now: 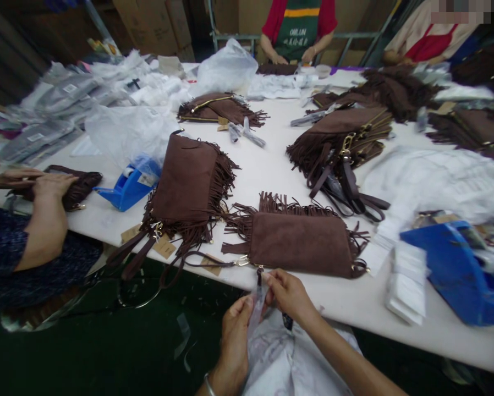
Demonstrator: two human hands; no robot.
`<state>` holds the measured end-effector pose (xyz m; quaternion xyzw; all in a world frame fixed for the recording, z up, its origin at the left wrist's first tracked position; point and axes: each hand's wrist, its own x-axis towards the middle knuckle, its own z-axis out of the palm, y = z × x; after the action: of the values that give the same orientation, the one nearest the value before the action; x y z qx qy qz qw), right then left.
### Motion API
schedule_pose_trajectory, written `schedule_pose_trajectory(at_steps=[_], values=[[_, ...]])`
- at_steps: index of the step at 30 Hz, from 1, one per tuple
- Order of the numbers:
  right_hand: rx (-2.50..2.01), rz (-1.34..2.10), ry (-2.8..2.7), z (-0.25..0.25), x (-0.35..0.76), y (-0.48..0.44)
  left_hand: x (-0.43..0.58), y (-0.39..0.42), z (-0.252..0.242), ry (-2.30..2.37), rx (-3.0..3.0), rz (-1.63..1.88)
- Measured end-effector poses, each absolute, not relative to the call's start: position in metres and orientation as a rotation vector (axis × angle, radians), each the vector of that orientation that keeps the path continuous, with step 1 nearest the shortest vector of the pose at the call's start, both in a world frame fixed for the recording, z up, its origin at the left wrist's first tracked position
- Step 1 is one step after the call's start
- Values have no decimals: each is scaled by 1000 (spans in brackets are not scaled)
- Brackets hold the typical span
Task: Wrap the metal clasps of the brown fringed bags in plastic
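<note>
Just off the near edge of the white table [272, 165], the person's left hand [234, 330] and right hand [289, 294] are both pinched shut on a strip of clear plastic [257, 305]. The strip hangs at the short strap [258, 275] of a brown fringed bag [300, 242]. That bag lies flat on the table right in front of them, its long side along the edge, with fringe sticking out at the back and at both ends. A heap of white plastic [284, 357] sits below the hands, in the lap.

Around it the table is crowded — a second fringed bag [189, 181] lies just to the left, its straps and paper tags drooping over the edge, and a blue tape dispenser [127, 187] sits beside that. Further left, a co-worker's hands [49, 184] rest on a dark bag [80, 187]. To the right are small white packets [407, 280] and a blue bin [457, 272]. Behind, a stack of bags [346, 137] spills loose straps toward the near bag. Across the table is a person in a green apron [298, 27], hands at the far edge — near a puffed white sack [226, 69].
</note>
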<state>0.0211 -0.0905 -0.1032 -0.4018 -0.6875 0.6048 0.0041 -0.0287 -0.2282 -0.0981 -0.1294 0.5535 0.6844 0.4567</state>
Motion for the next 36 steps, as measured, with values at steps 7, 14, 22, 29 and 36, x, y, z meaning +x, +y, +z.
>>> schedule_pose_trajectory(at_steps=[7, 14, 22, 29, 36], values=[[-1404, 2208, -1620, -110, -1, -95, -31, -222, -101, 1519, -356, 1685], [-1329, 2514, -1334, -101, 3, -93, -37, -221, -117, 1640, -320, 1672], [-1295, 2200, -1901, -100, 22, -99, -45, -211, -120, 1785, -178, 1653], [-1260, 2135, -2003, -101, 17, -104, -48, -202, -116, 1914, -69, 1568], [-1221, 2025, -2012, -113, 17, -97, -58, -194, -117, 1894, -2, 1555]])
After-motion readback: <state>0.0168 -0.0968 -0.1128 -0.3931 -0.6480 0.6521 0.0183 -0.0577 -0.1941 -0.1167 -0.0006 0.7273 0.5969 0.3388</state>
